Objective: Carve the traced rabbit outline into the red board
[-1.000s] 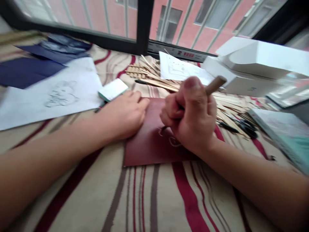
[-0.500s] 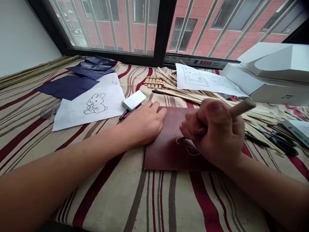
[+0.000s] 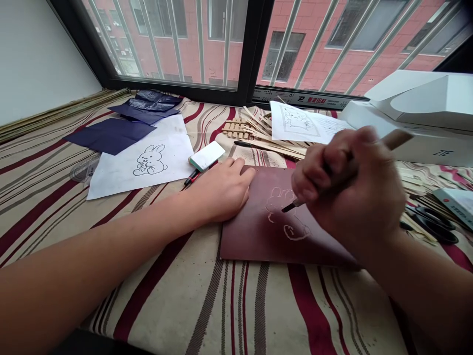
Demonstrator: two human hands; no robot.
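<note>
Striped cloth [image 3: 155, 296] beneath a maroon sheet [image 3: 251, 236] bearing a pale rabbit outline [image 3: 284, 212]. Left hand [image 3: 221, 192] open, flat, empty, on the sheet's 10 o'clock corner; right hand [image 3: 351, 192] fisted around a stylus [image 3: 397, 139], tip at the outline.

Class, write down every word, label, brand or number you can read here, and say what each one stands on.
"ZTE" on the white box
Strip on the window frame: too blurred to read
Booklet at the right: too small to read
Printed sheet: too small to read
</note>
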